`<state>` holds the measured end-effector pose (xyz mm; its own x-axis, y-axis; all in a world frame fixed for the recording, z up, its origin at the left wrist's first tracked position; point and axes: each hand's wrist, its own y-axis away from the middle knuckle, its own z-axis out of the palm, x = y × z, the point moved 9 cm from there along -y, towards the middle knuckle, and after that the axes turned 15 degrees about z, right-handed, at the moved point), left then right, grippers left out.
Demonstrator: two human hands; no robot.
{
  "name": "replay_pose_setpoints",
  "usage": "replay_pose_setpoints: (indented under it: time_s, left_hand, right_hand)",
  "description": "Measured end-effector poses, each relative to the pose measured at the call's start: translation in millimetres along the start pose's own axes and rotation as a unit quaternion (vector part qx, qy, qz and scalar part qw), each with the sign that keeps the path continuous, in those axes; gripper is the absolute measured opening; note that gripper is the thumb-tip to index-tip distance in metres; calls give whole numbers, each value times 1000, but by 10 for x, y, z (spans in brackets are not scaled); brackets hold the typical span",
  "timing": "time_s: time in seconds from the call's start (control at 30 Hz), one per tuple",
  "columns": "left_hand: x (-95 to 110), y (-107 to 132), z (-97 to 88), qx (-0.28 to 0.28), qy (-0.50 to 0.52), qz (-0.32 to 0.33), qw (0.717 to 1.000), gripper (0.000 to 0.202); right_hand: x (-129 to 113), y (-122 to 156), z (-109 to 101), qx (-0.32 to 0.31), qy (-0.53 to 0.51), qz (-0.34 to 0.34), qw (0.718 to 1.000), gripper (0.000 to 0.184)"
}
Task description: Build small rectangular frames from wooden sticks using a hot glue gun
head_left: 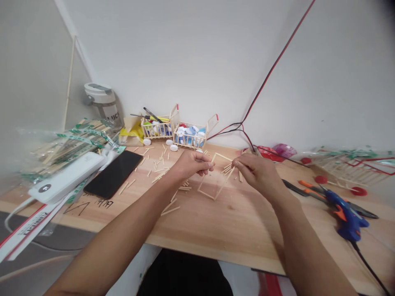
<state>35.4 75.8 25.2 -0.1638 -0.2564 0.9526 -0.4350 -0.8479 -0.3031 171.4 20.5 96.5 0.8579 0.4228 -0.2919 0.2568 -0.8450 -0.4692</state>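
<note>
My left hand (193,163) and my right hand (257,174) hover over the wooden tabletop (216,222), fingertips facing each other. Between them stands a small rectangular frame of glued wooden sticks (211,185). My left fingertips pinch a thin stick end at the frame's near side. My right fingers are pinched on a thin wooden stick (230,172) that reaches toward the frame. Loose short sticks (163,172) lie scattered left of my left hand.
Two small stick-built cribs (189,135) holding bottle caps stand at the back. A blue glue gun (347,213) and orange-handled pliers (311,191) lie at right. A phone (112,174), a white power bank (66,176) and a bag of sticks (72,144) lie at left.
</note>
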Motion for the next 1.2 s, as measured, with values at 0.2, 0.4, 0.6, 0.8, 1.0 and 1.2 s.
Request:
replay_pose_setpoints:
  time_s: [0.2,0.4,0.6,0.8,1.0,1.2]
  left_hand:
    - [9,-4,-1,1,0,10,1000,17]
    - [15,-1,-3,-1,-6,9,1000,15]
    - [4,4,-3,2,-1,6,1000,18]
    - [2,7,-5,6,1,0,1000,18]
    - [5,6,-2,7,2,-7,1000,18]
    - [-4,5,-5,7,6,0,1000,21]
  right_hand:
    - [-9,-2,-8,2,-2,-1,1000,30]
    - [4,-7,7,1,0,1,1000,28]
    - [-2,-4,-3,6,2,-1,1000,29]
    - [-6,-4,8,-2,6,4,1000,30]
    - [-10,-9,-1,-5,0,10,1000,32]
    - [-8,-6,7,-9,0,8,1000,31]
